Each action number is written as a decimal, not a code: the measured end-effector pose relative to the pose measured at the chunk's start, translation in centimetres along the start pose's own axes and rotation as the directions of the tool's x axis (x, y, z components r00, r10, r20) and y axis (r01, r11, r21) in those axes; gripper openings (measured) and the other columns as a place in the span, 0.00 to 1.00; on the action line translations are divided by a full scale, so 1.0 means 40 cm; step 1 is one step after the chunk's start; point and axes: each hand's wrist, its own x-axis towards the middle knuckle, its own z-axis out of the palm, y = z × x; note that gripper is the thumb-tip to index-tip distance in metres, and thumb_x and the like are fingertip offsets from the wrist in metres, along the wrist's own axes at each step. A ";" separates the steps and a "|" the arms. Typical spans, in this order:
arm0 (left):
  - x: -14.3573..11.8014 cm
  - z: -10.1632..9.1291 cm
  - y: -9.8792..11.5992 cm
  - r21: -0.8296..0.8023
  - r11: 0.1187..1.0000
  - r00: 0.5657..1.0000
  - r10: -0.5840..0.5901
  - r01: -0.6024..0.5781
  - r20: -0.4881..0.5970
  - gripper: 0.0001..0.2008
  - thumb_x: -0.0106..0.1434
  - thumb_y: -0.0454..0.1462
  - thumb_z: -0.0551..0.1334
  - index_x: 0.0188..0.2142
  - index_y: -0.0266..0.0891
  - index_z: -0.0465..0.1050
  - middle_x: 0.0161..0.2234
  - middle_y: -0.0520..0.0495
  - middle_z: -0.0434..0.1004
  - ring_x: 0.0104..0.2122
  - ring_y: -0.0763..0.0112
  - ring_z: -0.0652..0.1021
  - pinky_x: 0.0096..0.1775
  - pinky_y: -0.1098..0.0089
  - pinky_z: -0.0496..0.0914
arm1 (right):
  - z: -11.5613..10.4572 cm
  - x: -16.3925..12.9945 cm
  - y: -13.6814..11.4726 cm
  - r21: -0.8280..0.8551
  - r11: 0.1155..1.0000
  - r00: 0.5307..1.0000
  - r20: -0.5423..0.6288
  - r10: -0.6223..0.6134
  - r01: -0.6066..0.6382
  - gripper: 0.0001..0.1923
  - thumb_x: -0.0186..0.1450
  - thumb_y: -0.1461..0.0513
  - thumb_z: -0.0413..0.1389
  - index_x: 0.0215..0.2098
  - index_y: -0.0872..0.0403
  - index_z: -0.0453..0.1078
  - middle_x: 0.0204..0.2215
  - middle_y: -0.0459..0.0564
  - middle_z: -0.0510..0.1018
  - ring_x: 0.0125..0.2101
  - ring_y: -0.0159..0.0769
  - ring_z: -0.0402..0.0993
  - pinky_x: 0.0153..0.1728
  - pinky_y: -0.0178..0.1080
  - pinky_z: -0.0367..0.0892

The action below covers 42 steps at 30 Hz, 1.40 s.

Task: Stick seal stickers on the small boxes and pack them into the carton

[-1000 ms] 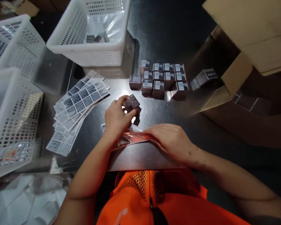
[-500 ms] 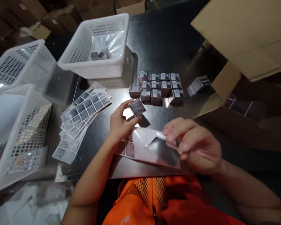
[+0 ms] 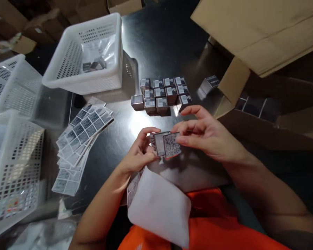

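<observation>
The fingers of the left hand (image 3: 137, 154) are clamped on a small box (image 3: 160, 144), a cube-like piece with shiny faces, held above the desk (image 3: 161, 45) close to its near edge. The thumb and a finger of the right hand (image 3: 208, 137) pinch the border of a square label (image 3: 172, 145), thin, flat and with a speckled grey print, just at the box; whether it touches the face, I cannot tell. The forefinger stands apart. Below the hands, a smooth white sheet (image 3: 160, 208) with rounded corners hangs over the near edge, before an orange garment (image 3: 211, 231). Toward the left side of the desk, printed label sheets (image 3: 85, 130) lie in a loose fan. Beyond the hands, small dark boxes (image 3: 161, 93) with barcodes stand in rows. Behind the fan is a white basket (image 3: 86, 85) of perforated plastic, and at the right side stands a brown cardboard carton (image 3: 233, 80), its flap open.
</observation>
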 end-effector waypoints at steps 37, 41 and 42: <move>-0.013 -0.006 -0.020 0.163 0.986 0.994 0.053 -0.037 -0.092 0.22 0.59 0.38 0.73 0.52 0.51 0.73 0.46 0.50 0.80 0.29 0.78 0.76 0.33 0.75 0.73 | 0.036 -0.005 0.020 -0.126 0.992 0.993 -0.121 0.007 -0.023 0.32 0.56 0.56 0.73 0.48 0.46 0.57 0.24 0.37 0.74 0.36 0.38 0.81 0.36 0.38 0.77; -0.014 -0.006 -0.018 0.181 0.983 0.996 0.060 -0.046 -0.072 0.21 0.54 0.39 0.75 0.48 0.48 0.75 0.43 0.49 0.82 0.32 0.73 0.79 0.33 0.75 0.74 | 0.025 0.004 0.042 -0.172 0.985 0.993 -0.118 -0.021 0.001 0.36 0.49 0.59 0.76 0.47 0.47 0.60 0.23 0.34 0.66 0.35 0.35 0.79 0.36 0.35 0.76; -0.016 0.000 -0.013 0.187 0.982 0.996 0.052 -0.038 -0.072 0.22 0.53 0.39 0.75 0.46 0.47 0.75 0.42 0.49 0.82 0.33 0.71 0.80 0.34 0.75 0.74 | 0.020 0.006 0.046 -0.163 0.987 0.996 -0.093 -0.007 -0.008 0.37 0.48 0.59 0.76 0.48 0.48 0.60 0.27 0.35 0.67 0.34 0.32 0.78 0.34 0.34 0.76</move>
